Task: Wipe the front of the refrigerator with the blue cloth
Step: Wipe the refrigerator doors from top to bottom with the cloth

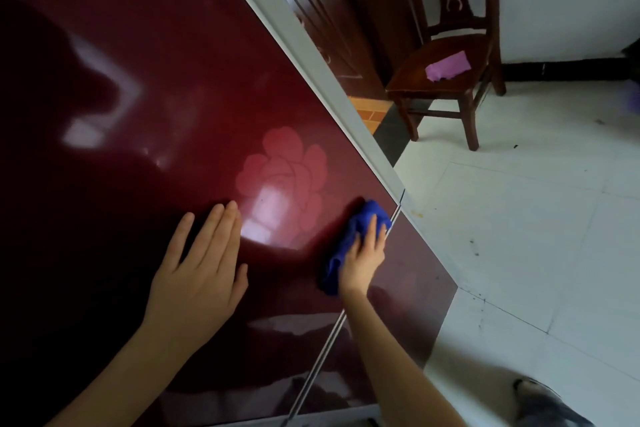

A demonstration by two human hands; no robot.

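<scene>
The refrigerator's glossy dark red front (145, 87) fills the left and middle of the view, with a pale pink flower printed on it. My right hand (363, 255) presses the bunched blue cloth (349, 236) against the door's lower right corner, just beside the metal seam between the two doors. Its fingers lie over the cloth, and part of the cloth hangs out below the palm. My left hand (204, 270) rests flat on the door left of the flower, fingers straight and together.
The refrigerator's grey side edge (311, 45) runs diagonally to the right. A dark wooden chair (446, 59) with a purple cloth (448, 66) on its seat stands on the white tiled floor (536, 236). A shoe (543, 406) shows at the bottom right.
</scene>
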